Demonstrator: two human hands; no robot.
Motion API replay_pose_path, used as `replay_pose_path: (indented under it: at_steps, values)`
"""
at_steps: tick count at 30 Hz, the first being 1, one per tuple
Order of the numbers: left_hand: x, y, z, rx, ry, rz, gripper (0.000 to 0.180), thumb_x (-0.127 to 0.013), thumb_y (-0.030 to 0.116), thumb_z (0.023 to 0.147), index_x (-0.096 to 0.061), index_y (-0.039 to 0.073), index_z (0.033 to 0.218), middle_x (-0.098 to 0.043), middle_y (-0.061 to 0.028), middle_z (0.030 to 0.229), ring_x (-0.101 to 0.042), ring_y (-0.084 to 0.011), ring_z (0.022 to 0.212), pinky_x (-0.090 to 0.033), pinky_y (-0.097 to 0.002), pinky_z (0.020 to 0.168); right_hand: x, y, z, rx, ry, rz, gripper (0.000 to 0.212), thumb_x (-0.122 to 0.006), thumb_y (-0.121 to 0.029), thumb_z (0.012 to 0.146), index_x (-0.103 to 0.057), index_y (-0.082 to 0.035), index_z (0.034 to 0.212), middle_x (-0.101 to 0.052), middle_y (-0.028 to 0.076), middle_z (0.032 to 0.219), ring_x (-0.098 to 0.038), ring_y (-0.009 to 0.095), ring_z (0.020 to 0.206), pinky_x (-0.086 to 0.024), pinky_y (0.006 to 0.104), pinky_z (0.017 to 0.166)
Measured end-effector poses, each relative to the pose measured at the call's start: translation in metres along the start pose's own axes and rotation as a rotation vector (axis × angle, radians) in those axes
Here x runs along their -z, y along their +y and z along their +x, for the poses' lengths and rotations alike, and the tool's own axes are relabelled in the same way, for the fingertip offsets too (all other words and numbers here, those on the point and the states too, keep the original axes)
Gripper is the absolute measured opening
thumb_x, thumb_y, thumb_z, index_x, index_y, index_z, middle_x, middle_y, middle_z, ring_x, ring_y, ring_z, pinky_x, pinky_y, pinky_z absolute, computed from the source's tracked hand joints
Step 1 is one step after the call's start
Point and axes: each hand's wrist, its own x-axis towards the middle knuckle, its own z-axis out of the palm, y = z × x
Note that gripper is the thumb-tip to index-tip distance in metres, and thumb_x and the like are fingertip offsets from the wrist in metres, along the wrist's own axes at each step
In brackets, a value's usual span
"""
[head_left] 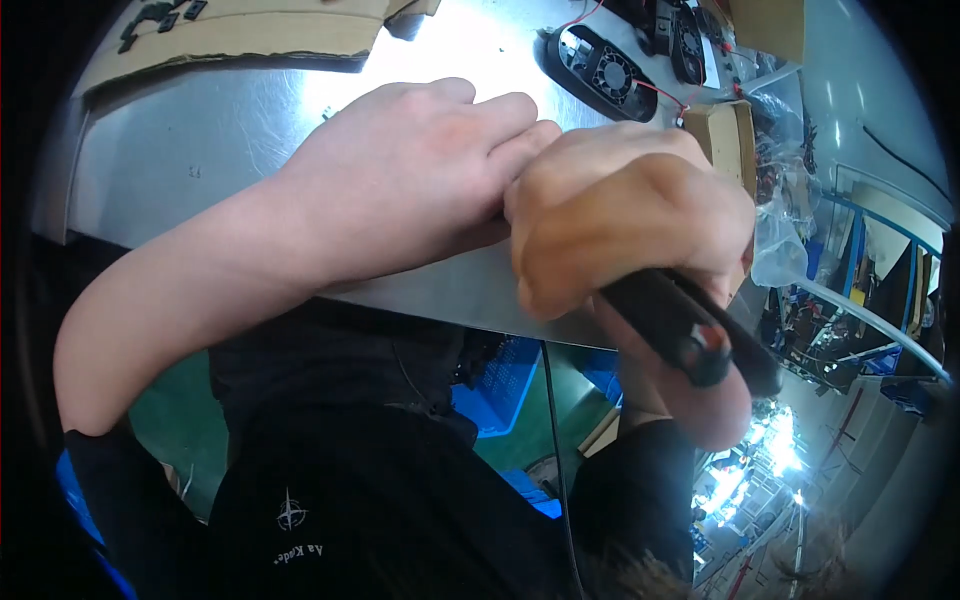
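Observation:
My right hand (630, 215) is wrapped around a hand tool with two black handles (655, 320), which look like those of pliers. Its handles stick out below the fist toward my right forearm, and one has a reddish spot near its end. The working end of the tool is hidden behind my hands. Against it, my left hand (440, 150) is closed with its fingers curled over the metal table. Whatever its fingers pinch, if anything, cannot be seen. The two hands touch or nearly touch at the knuckles.
A black oval housing with a small fan (612, 72) and red wires lies beyond my hands on the metal table (190, 165). Far left, a cardboard sheet (250, 35) carries small black parts. A cardboard box (735, 135) and clear plastic bags (785, 215) are at the right.

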Motion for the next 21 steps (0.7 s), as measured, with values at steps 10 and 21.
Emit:
replay_pose_path:
  at_steps: [10,21]
  values:
    - [-0.006,0.004,0.010,0.095,0.073,-0.158,0.039,-0.077,0.039,0.093,-0.070,0.007,0.114,-0.071,-0.0113,0.098,-0.072,-0.0341,0.092,-0.060,-0.0453,0.084,0.025,0.033,0.011,-0.172,-0.275,0.352,0.061,-0.084,-0.051,0.089,-0.070,0.006,0.104,-0.069,0.008,0.082,-0.061,0.014,0.061,-0.047,0.0272,0.055]
    - [-0.004,0.010,0.003,-0.030,0.023,0.135,0.059,-0.082,0.039,0.086,-0.063,0.007,0.132,-0.063,-0.0078,0.106,-0.067,-0.0242,0.092,-0.060,-0.0373,0.076,-0.002,-0.045,-0.020,-0.156,0.635,0.233,0.111,-0.046,-0.095,0.088,-0.047,-0.003,0.150,-0.049,0.004,0.089,-0.049,0.012,0.064,-0.041,0.0277,0.053]
